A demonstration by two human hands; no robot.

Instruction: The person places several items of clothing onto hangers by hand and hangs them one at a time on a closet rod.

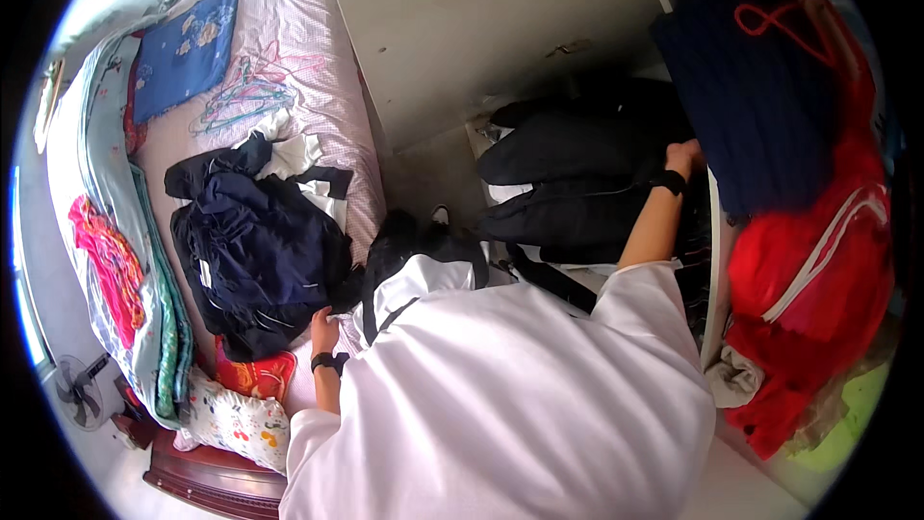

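My right hand (685, 155) reaches into the wardrobe, beside the board at the right end of a row of hanging black garments (577, 149). Its fingers are curled closed, and whatever they grip is hidden. On the left, my left hand (325, 329) is at the bed's edge, by the near corner of a heap of dark navy and black clothes (260, 231). Too little of its fingers shows to tell whether they hold the cloth. White garments (289, 156) stick out from the far side of the heap.
Past the heap, several thin hangers (245, 101) and a folded blue flowered cloth (188, 48) lie on the bed (289, 0). A pale wardrobe door (462, 19) stands between bed and wardrobe. Navy knitwear (756, 106) and red clothes (808, 279) fill the right shelf.
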